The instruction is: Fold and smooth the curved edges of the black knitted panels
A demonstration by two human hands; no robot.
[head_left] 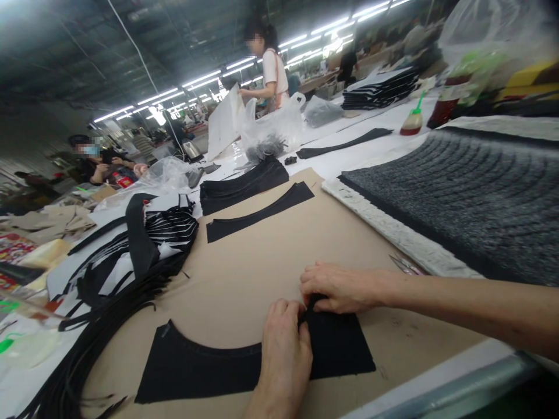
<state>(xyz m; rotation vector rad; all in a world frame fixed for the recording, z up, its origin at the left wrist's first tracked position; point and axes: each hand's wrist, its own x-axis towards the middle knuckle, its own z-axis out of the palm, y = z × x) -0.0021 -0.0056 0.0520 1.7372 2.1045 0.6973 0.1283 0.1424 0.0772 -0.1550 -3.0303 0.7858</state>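
A black curved fabric piece (205, 372) lies flat on a tan board (244, 273) in front of me, its concave edge facing away. My left hand (286, 349) rests over its middle, fingers bent and thumb pinching at the curved edge. Close by on the right, my right hand (336, 288) grips the same edge, which is folded up between thumb and fingers. The fingertips nearly meet, and the fold there is partly hidden. Farther up the board lies a narrower black curved piece (262, 212), with a stack of black pieces (244, 183) behind it.
Long black strips (109, 314) hang in a bundle along the left. Small scissors (406, 265) lie at the right, beside a dark speckled sheet (471, 198) on a white pad. A bottle with a green nozzle (411, 121) stands farther back. Two people are working beyond the table.
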